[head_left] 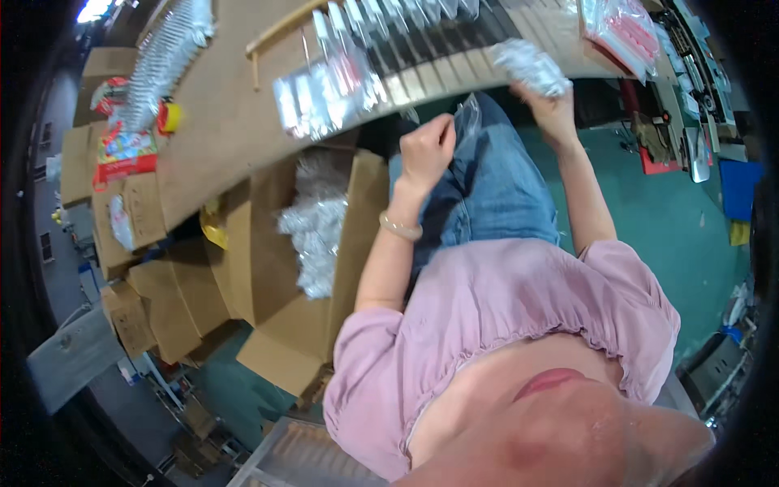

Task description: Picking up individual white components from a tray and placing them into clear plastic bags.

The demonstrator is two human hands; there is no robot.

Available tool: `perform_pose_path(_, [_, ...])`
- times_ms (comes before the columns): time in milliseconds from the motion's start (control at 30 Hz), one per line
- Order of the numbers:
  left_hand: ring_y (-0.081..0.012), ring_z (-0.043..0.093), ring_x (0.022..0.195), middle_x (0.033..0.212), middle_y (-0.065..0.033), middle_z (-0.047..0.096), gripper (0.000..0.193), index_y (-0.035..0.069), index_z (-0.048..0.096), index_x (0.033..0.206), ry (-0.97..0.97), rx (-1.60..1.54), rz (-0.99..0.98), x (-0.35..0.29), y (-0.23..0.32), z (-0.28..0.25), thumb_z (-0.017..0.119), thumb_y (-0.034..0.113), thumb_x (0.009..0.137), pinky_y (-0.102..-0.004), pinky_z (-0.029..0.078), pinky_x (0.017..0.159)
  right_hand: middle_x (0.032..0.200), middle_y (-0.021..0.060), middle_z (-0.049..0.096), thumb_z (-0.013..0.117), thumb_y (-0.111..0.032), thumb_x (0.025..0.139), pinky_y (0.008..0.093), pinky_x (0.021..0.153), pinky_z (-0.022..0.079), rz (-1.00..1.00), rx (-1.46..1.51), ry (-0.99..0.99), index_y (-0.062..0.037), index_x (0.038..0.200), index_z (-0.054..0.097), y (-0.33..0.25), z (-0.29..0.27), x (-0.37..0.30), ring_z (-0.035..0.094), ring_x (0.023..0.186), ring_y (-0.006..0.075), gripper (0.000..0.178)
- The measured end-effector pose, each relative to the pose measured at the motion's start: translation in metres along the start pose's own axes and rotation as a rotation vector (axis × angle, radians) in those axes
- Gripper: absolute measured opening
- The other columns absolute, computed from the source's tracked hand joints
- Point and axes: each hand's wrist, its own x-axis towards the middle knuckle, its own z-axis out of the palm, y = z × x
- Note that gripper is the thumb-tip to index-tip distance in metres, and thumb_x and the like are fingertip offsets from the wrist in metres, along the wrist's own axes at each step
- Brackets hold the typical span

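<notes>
My left hand [428, 154] is closed in front of the table edge, above my lap. A thin transparent plastic bag [468, 120] shows at its fingers, hanging over my knees. Farther right, my right hand [553, 115] is raised at the table edge. Its fingers are closed round a shiny bundle of transparent plastic packets [531, 68]; what the packets contain is too blurred to tell. On the table left of my hands lie flat silvery packets [324, 91] in transparent wrap. Behind them stands a row of white-ended pieces [373, 18] in a slotted wooden rack [430, 77].
An open cardboard box [353, 219] with transparent packets [312, 227] stands below the table at left. A long stack of silvery packets [166, 61] and a red bag [126, 154] lie at the table's left end. Pink-and-clear bags [621, 36] lie at the right end.
</notes>
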Motion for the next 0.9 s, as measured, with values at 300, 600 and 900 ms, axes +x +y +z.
perform_pose_path(300, [-0.0304,0.065,0.066,0.074,-0.0153,0.065,0.009,0.005,0.067,0.087,0.065,0.018,-0.023,-0.005,0.016,0.021,0.063,0.010,0.081,-0.0357,0.051,0.057,0.092,0.0141,0.067,0.067,-0.005,0.070,0.0348,0.075,0.051,0.041,-0.810,-0.879,-0.0048,0.108,0.063,-0.016,0.013,0.003,0.065,0.082,0.0308,0.038])
perform_pose_path(600, [-0.0334,0.065,0.068,0.076,-0.0180,0.065,0.011,0.005,0.068,0.086,0.066,0.045,-0.158,-0.011,0.012,0.027,0.060,0.012,0.082,-0.0400,0.052,0.060,0.084,0.0118,0.065,0.061,-0.004,0.073,0.0327,0.061,0.052,0.407,-0.466,-1.071,-0.0072,0.126,0.049,-0.026,0.017,0.011,0.064,0.066,0.0209,0.054])
perform_pose_path(900, [-0.0333,0.065,0.067,0.074,-0.0178,0.065,0.012,0.005,0.068,0.085,0.059,0.017,-0.200,-0.007,0.016,0.033,0.060,0.013,0.081,-0.0405,0.052,0.060,0.083,0.0111,0.065,0.060,-0.005,0.076,0.0304,0.059,0.051,0.453,-0.606,-1.152,-0.0072,0.131,0.044,-0.042,0.017,0.018,0.061,0.061,0.0177,0.058])
